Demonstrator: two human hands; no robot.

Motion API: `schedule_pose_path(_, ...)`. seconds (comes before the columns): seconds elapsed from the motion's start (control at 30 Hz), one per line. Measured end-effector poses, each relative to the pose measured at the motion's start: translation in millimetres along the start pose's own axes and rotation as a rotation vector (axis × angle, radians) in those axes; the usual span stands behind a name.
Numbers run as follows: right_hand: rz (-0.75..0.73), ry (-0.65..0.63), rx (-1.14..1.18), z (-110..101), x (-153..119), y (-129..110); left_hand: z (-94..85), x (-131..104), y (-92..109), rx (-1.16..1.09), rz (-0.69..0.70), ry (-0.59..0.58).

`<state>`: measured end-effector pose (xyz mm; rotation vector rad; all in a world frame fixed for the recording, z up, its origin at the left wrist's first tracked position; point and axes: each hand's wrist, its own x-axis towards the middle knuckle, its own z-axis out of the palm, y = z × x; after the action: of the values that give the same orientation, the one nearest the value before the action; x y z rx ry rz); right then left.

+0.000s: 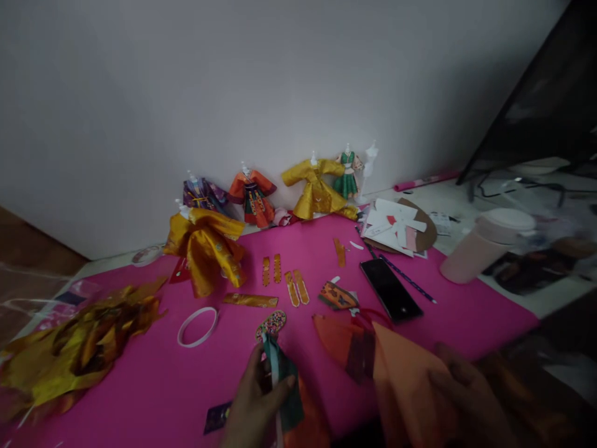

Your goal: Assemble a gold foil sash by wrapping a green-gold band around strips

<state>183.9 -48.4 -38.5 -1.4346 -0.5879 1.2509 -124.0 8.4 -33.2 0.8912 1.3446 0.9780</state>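
My left hand [259,398] is closed on a small folded garment piece [290,404], dark green with a pale blue strip and orange lower down. My right hand [466,389] pinches a light orange cloth-like sheet [405,373], blurred and rising to a point. Left of that sheet lies a red-orange piece [329,339] with a dark purple band; whether the two are joined cannot be made out. Just beyond my left fingertips is a speckled multicoloured oval [271,325]. A patterned orange piece [338,295] and scissors with red handles [373,316], partly covered, lie farther in.
Several small dressed mannequins [314,190] stand along the wall. On the pink mat [153,373] are a yellow fabric heap [79,348], a white ring [198,327], gold strips [298,287] and a phone [390,289]. A pale tumbler [485,246] stands at the right.
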Motion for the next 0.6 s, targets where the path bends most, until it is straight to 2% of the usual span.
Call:
schedule_pose_path(0.1, 0.010, 0.006, 0.074, -9, -2, 6, 13.6, 19, -10, 0.065, -0.001, -0.093)
schedule_pose_path(0.2, -0.037, -0.009, 0.154, -5, -5, 12, 21.5, 39, -13, 0.196, 0.042, -0.134)
schedule_pose_path(0.3, -0.138, -0.045, 0.202, 9, -5, 15, 20.2, 53, -11, 0.541, 0.198, -0.061)
schedule_pose_path(0.33, -0.141, -0.085, 0.202, 13, -3, 16, 17.9, 55, -9, 0.677, 0.286, -0.014)
schedule_pose_path(0.4, -0.128, -0.070, 0.205, 18, 0, 19, 12.4, 57, -6, 0.908, 0.440, 0.022)
schedule_pose_path(0.5, -0.117, 0.063, 0.165, 8, 2, 23, 8.9, 53, -1, 1.021, 0.538, 0.063)
schedule_pose_path(0.6, -0.206, 0.303, -0.091, -23, 0, 18, 17.7, 48, 0, 0.993, 0.604, 0.068)
